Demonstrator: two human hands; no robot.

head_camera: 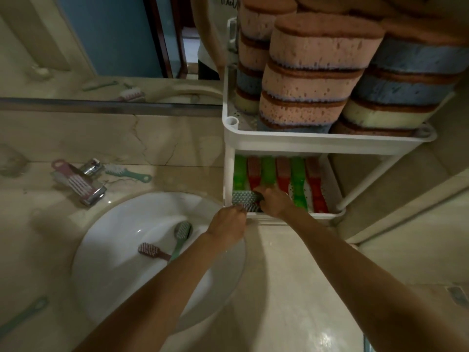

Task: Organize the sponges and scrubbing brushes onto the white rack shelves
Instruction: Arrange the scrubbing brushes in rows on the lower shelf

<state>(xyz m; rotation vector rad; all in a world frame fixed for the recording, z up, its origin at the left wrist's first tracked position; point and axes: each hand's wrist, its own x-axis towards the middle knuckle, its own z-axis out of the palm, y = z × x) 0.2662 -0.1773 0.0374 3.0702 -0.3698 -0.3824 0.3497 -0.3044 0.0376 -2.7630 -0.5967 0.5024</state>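
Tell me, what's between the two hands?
A scrubbing brush with pale bristles lies between the left hand and the right hand, at the front of the white rack's lower shelf. The head view shows it.

Beige marble counter (177,179), white basin (114,224), chrome faucet (91,168), wall mirror (114,34), dim light

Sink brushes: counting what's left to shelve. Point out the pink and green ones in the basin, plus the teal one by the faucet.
Pink brush (149,249), head view, on its bristles.
Green brush (183,229), head view, on its bristles.
Teal brush (133,174), head view, on its handle.
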